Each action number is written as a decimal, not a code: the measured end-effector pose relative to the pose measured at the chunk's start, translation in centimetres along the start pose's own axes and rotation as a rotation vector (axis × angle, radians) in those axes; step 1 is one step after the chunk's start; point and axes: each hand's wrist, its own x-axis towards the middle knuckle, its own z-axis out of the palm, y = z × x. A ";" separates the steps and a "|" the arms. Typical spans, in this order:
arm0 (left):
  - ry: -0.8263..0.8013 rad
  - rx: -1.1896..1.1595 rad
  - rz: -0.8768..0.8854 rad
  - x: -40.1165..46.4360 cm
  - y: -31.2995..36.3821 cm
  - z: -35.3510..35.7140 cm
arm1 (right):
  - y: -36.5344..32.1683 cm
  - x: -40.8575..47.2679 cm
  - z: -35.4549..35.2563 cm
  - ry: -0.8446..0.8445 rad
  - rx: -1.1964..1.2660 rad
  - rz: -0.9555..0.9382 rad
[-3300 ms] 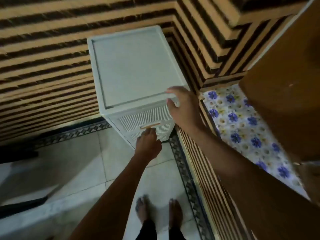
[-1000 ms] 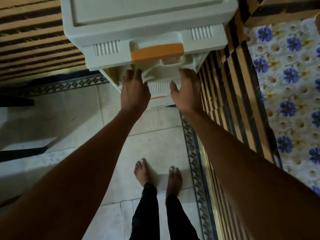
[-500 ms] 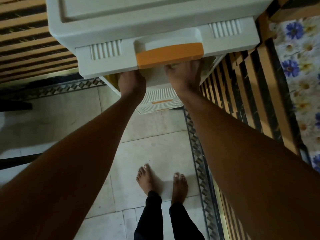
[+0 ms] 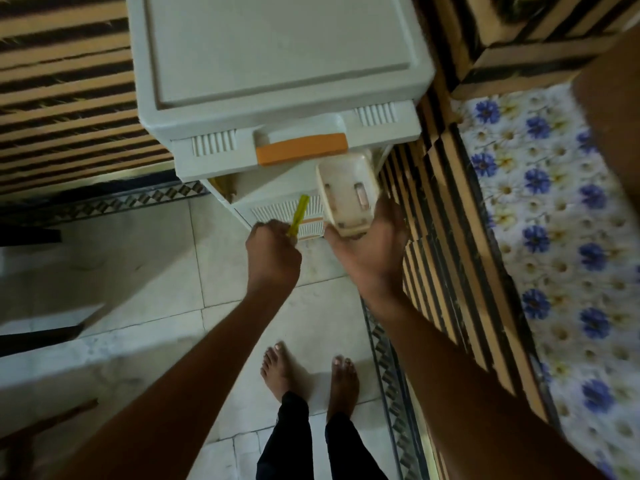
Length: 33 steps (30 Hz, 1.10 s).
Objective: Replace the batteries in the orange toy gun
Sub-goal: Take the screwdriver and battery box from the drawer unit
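No orange toy gun shows in the head view. My left hand [image 4: 273, 251] grips a thin yellow-green tool [image 4: 300, 213], which sticks up out of my fist. My right hand [image 4: 370, 251] holds a small cream plastic box [image 4: 346, 192] from below, with the thumb along its near end. Both hands hover in front of a white plastic drawer unit [image 4: 277, 64]. The top drawer, with an orange handle [image 4: 301, 148], juts out a little. The drawer under it [image 4: 235, 183] is pulled out further, and its contents are mostly hidden.
The drawer unit stands in a corner against striped brown-and-tan walls [image 4: 62, 81]. A low striped ledge with a blue-flowered cloth [image 4: 554, 237] runs along the right. My bare feet [image 4: 308, 372] stand on pale floor tiles [image 4: 138, 271].
Both hands have come out from under the top drawer, toward me. The left now grips the yellow-green tool and the right holds the cream box. The view has pulled back.
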 end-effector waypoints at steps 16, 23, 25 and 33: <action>0.168 -0.243 0.114 -7.2 12.7 -10.8 | -7.4 -1.9 -13.1 0.082 0.096 -0.112; 0.300 -0.116 0.124 0.6 17.3 -13.8 | -12.7 5.7 -11.6 0.032 0.048 -0.114; 0.286 -0.070 0.087 2.9 18.0 -13.9 | -13.4 7.6 -10.4 0.034 0.020 -0.109; 0.245 -0.014 0.051 8.2 17.6 -13.6 | -15.3 11.7 -7.0 0.074 -0.002 -0.086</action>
